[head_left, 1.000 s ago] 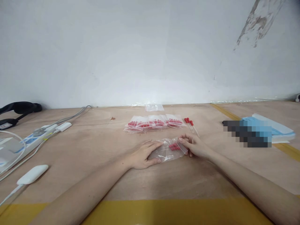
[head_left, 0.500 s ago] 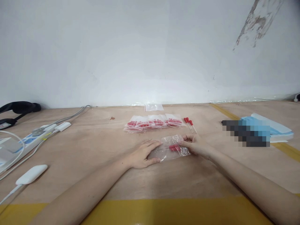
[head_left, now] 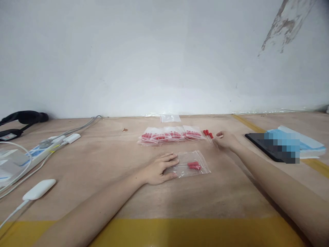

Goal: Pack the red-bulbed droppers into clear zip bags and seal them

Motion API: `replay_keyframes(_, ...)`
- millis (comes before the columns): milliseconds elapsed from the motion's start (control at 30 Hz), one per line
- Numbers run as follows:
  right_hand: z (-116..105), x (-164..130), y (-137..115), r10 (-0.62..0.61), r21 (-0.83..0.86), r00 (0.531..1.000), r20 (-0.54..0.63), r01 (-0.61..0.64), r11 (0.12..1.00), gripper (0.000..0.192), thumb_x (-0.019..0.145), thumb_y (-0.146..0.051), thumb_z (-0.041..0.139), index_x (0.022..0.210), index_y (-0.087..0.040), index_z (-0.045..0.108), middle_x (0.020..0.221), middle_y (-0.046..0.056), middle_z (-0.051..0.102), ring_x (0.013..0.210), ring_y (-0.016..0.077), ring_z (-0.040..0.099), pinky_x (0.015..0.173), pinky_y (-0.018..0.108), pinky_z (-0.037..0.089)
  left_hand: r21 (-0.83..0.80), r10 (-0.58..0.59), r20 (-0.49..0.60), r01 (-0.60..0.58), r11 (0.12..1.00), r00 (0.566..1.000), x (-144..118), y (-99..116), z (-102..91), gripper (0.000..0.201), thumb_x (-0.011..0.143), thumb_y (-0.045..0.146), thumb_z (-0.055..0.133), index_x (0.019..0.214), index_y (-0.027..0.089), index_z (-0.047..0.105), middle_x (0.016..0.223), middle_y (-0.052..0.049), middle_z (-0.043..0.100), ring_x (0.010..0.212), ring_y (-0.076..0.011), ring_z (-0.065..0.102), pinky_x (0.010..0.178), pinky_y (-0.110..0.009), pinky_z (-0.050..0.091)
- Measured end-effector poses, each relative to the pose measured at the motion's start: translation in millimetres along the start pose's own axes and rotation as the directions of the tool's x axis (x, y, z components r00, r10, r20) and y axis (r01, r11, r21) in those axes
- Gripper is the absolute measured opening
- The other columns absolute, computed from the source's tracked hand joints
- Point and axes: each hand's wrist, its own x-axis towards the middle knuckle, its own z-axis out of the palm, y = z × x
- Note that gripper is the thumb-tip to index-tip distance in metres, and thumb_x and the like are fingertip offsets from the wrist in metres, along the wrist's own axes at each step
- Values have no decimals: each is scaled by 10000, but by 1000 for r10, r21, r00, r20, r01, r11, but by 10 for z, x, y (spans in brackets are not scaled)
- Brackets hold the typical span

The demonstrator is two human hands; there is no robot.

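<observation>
My left hand (head_left: 160,169) lies flat with its fingers spread, pressing on the left end of a clear zip bag (head_left: 183,171). Inside the bag are droppers (head_left: 194,165) with red bulbs and thin clear stems; their far ends run under my fingers. My right hand (head_left: 226,140) is off the bag, beside three loose red-bulbed droppers (head_left: 207,133). Its thumb and index finger are bent and slightly apart near the stems, and I see nothing between them.
Behind the bag lies a row of filled small bags (head_left: 169,134) with red pieces. A flat bag (head_left: 170,118) rests by the wall. At right are a black phone-like device (head_left: 259,145), partly blurred, and blue-white masks (head_left: 305,142). A power strip (head_left: 38,152) and a white charger (head_left: 39,189) stand left.
My right hand has let go of the zip bag's right end and moved up and right to the loose droppers. The bag now lies flatter. My left hand stays on it.
</observation>
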Motion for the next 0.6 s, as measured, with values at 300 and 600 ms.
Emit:
replay_keyframes(300, -83, 111, -145, 32, -47, 992, 123, -26, 999, 224, 634, -162, 564, 831, -67, 614, 543, 80, 558, 532, 192, 538, 453, 259, 356, 27, -10, -3, 10, 1000, 1000, -14, -13, 9, 550, 856, 491, 452, 1338, 241, 359, 1412, -52, 308, 1307, -232, 267, 1072, -409, 236)
replay_keyframes(600, 245, -550, -46, -215, 780, 975, 49, 98, 618, 659, 703, -223, 493, 1275, -211, 166, 581, -82, 454, 439, 106, 491, 418, 215, 430, 25, -10, -14, 10, 1000, 1000, 0, 9, 0, 547, 850, 485, 467, 1328, 235, 376, 1402, -56, 328, 1291, -231, 302, 1063, -412, 252)
